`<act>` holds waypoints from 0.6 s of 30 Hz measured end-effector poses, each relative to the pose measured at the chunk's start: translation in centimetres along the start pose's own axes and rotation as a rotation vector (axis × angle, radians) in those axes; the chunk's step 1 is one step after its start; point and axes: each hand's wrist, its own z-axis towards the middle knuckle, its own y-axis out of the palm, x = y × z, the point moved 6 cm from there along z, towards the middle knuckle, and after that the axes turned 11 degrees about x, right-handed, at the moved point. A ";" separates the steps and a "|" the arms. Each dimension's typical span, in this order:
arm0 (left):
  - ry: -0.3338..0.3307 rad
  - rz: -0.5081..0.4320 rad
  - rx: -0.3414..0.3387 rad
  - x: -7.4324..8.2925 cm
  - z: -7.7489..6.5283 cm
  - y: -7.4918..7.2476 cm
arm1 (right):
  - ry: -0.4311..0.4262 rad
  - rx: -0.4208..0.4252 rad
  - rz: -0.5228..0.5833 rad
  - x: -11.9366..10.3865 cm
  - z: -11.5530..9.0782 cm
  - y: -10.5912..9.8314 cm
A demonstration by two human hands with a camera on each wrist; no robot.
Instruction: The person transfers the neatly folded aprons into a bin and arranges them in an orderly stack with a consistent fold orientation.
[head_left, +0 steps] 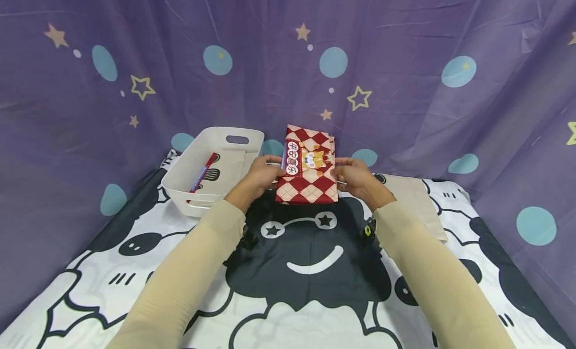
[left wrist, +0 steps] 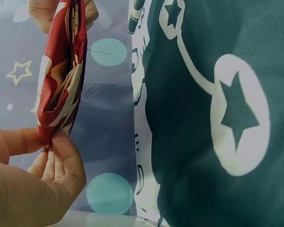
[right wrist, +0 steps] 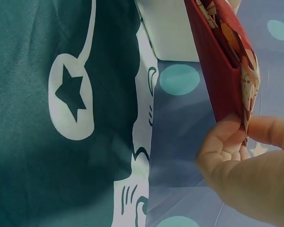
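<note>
"My left hand [head_left: 263, 173] and right hand [head_left: 357, 177] pinch one folded, diamond-patterned red fabric [head_left: 310, 186] by opposite edges, both arms [head_left: 198, 254] stretched forward."

"Where is it?"

"At twelve o'clock, thick with layers; one smooth white basket [head_left: 178, 197] (rounded corners, slotted handles) sits at eleven."

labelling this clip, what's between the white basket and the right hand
Head view: the left hand, then the folded red checked fabric, lie between the white basket and the right hand.
</note>
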 end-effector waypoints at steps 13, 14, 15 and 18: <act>0.024 0.009 0.002 1.9 -0.1 -1.5 | -0.015 -0.006 0.053 -1.7 -0.4 1.3; 0.030 0.016 0.003 2.1 -0.2 -1.6 | -0.018 -0.008 0.056 -1.9 -0.5 1.4; 0.035 0.016 0.007 2.3 -0.2 -1.7 | -0.020 -0.010 0.058 -2.0 -0.5 1.5; 0.053 0.024 0.007 3.0 -0.5 -2.0 | -0.022 -0.002 0.064 -2.4 -0.7 1.7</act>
